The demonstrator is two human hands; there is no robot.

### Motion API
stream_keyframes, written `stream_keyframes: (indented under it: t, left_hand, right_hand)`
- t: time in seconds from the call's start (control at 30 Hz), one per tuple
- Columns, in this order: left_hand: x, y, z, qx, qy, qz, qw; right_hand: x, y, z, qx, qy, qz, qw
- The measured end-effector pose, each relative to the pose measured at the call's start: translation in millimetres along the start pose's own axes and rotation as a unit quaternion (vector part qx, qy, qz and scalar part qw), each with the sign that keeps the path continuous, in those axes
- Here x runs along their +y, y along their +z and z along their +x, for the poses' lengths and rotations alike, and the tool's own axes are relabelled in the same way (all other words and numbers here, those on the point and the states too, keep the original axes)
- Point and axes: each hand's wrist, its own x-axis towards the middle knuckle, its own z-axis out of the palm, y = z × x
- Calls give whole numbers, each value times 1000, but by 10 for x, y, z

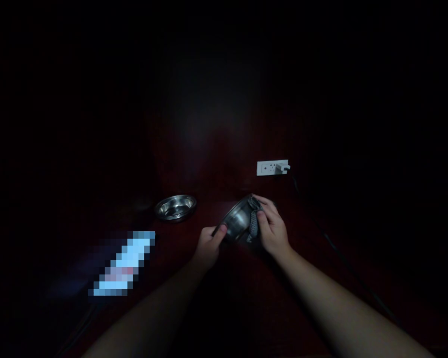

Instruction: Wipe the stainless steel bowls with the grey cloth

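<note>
A shiny metal bowl (238, 223) is held tilted between my two hands. My left hand (208, 247) grips its near left side, the thumb lying over the rim. On the bowl's right side, my right hand (272, 226) is closed round a dark patterned cloth (253, 224), which touches the metal. The fingers behind the bowl are partly hidden. To the left, a second, shallow metal bowl (176, 208) rests upright on the dark reddish surface, apart from both hands.
A bright, pixelated screen (129, 263) lies at the left. At the back right is a white power socket (267, 168) with a plug (282, 168) in it. From there a dark cable (336, 248) runs down to the right. Most surroundings are too dark to make out.
</note>
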Motion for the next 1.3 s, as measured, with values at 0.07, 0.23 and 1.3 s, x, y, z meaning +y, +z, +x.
stream_keyframes:
  t: [0.07,0.23,1.3]
  left_hand:
    - [3,-8,4,-5,9,6,1000]
    - [28,-12,-3,-15,18,10,1000]
    - [-47,-14,-3,-28,55,7,998]
  right_hand:
    - [71,18,9,31,53,21,998]
    - [178,32,13,47,180,70,980]
    - [113,-50,-12,16,12,-22,1000]
